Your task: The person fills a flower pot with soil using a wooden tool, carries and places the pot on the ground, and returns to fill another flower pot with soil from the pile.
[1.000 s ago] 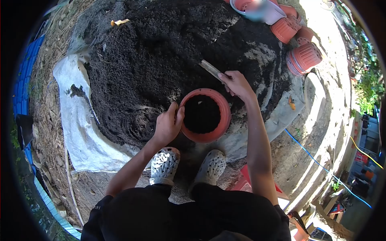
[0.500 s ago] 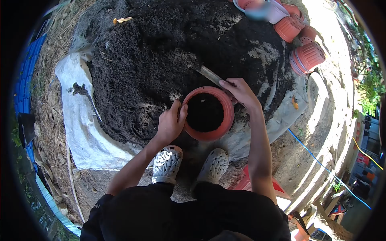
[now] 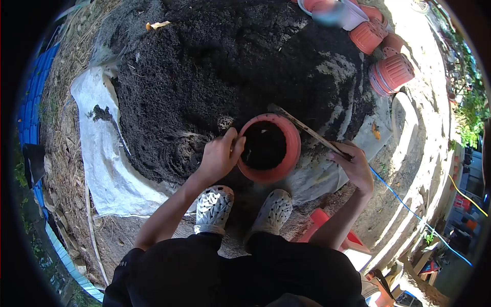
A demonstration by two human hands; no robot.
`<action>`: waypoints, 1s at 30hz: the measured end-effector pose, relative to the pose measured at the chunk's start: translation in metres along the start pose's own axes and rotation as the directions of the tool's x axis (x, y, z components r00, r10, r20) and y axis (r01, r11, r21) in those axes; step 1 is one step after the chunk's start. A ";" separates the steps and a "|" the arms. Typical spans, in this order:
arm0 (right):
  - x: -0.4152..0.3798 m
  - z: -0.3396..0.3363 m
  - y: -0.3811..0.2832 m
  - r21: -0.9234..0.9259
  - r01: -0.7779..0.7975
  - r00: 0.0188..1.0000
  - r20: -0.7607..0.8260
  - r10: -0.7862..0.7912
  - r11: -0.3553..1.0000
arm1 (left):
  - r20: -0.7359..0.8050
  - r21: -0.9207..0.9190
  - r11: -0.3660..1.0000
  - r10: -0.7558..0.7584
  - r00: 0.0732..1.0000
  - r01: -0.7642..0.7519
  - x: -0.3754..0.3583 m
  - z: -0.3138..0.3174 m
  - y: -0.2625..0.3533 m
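A reddish plastic flower pot [image 3: 292, 156], partly filled with dark soil [image 3: 263, 146], stands in front of my shoes. My left hand [image 3: 220, 156] pinches the pot's left rim between thumb and fingers. To the right of the pot, my right hand [image 3: 354, 166] is closed round one end of a long, narrow wooden stick [image 3: 312, 133]. From there the stick slants up and left, its far end at the back of the pot's rim. A small pale fleck lies on the soil inside the pot.
A big heap of dark soil [image 3: 179, 87] lies on a white sheet [image 3: 99, 163]. Stacked reddish pots [image 3: 391, 74] lie on their sides at the upper right. A red plastic object [image 3: 319, 217] is beside my right shoe [image 3: 273, 210]. A blue hose [image 3: 404, 204] crosses the ground at right.
My right hand has moved right and down, away from the pot's rim, drawing the stick back so more of it shows. The pot and left hand shifted slightly right.
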State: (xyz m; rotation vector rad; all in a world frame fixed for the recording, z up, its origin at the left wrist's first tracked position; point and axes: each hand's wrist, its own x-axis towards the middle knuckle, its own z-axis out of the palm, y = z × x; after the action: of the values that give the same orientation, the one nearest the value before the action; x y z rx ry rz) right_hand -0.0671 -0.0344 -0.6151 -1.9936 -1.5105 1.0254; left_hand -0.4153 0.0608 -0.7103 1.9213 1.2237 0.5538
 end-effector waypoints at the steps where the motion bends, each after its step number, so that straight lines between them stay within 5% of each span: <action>1: -0.004 -0.001 0.004 0.049 0.009 0.997 -0.074 -0.005 0.999 | -0.001 0.014 0.996 0.093 0.996 -0.093 -0.008 0.002 0.006; 3: -0.006 -0.004 0.010 0.099 0.020 0.989 -0.149 -0.005 0.995 | -0.036 0.032 0.997 0.064 0.997 -0.063 0.001 0.000 0.002; 6: -0.004 -0.004 0.012 0.045 -0.217 0.948 -0.227 0.222 0.975 | -0.109 0.060 0.998 0.006 0.994 0.001 0.008 -0.002 -0.001; 8: 0.005 0.008 0.010 0.255 -0.226 0.885 -0.350 0.307 0.940 | -0.055 0.161 0.984 0.087 0.995 -0.077 0.005 0.003 0.002; 12: 0.030 0.028 0.016 0.127 -0.230 0.851 -0.455 0.263 0.965 | -0.003 -0.030 0.997 -0.067 0.998 0.067 -0.007 0.010 0.021; 16: 0.053 0.024 -0.007 -0.006 -0.221 0.970 -0.109 0.219 0.975 | -0.031 -0.034 0.994 -0.106 0.994 0.105 -0.019 0.014 0.001; 21: 0.109 0.011 -0.029 -0.231 -0.133 0.917 0.341 0.209 0.964 | 0.012 -0.084 0.990 -0.116 0.993 0.117 -0.031 0.012 -0.002; 30: 0.216 0.117 -0.054 -0.269 0.138 0.877 0.481 0.009 0.953 | -0.003 -0.083 0.991 -0.107 0.994 0.106 -0.026 0.015 -0.003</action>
State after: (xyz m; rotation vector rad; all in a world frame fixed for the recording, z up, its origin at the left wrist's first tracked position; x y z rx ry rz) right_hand -0.1625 0.1762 -0.7143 -1.9491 -2.0857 1.4103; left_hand -0.4180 0.0323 -0.7201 1.7750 1.2799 0.5478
